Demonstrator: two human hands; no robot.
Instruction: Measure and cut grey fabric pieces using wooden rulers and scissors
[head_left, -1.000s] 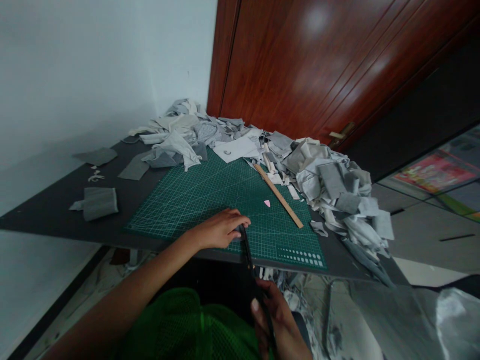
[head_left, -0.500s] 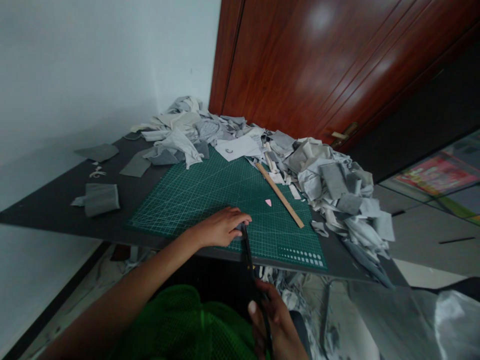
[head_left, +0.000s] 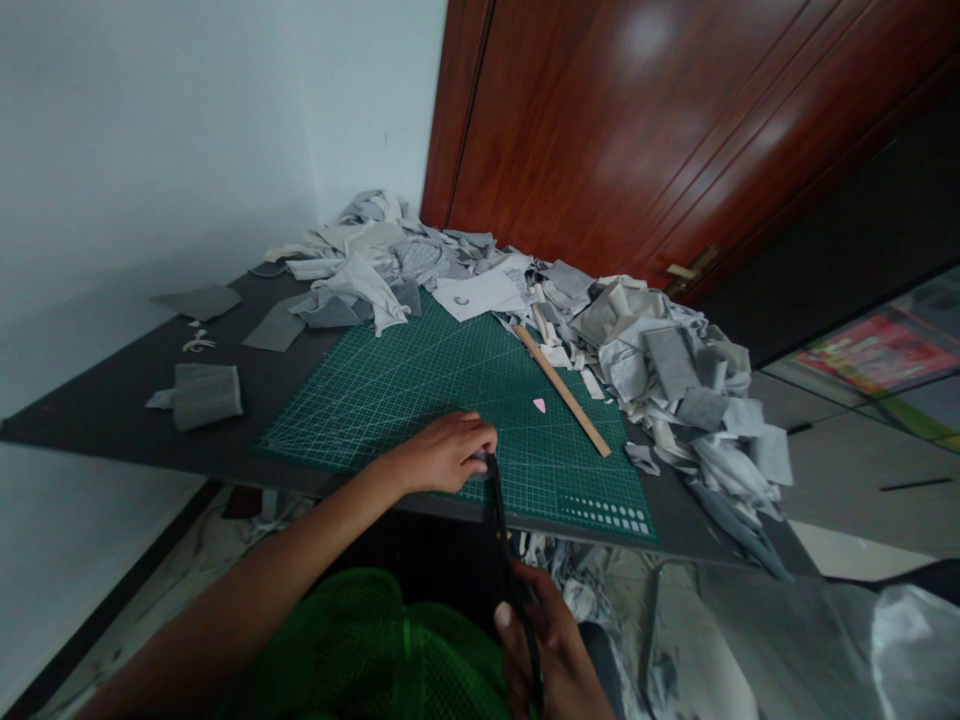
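Note:
My right hand (head_left: pixel 551 640) grips a pair of black scissors (head_left: pixel 499 515) below the table's front edge. The blades point up and away over the edge, close together, with tips beside my left fingers. My left hand (head_left: pixel 454 452) is closed in a pinch at the front of the green cutting mat (head_left: pixel 420 370). A small grey fabric piece (head_left: pixel 478 466) shows under its fingertips, mostly hidden by the hand. Beyond the hands, a small pink piece (head_left: pixel 539 405) lies on the mat beside a wooden ruler (head_left: pixel 562 390).
Grey and white fabric scraps (head_left: pixel 637 340) are heaped along the table's back and right. A white paper sheet (head_left: pixel 480 292) lies at the mat's far edge. On the left of the dark table (head_left: pixel 112 410) sits a folded grey cloth (head_left: pixel 208 396). More scraps lie on the floor.
The scissor blades look closer together, and their tips have dropped back slightly from the left fingertips. My left hand has shifted slightly left. The view has moved a little.

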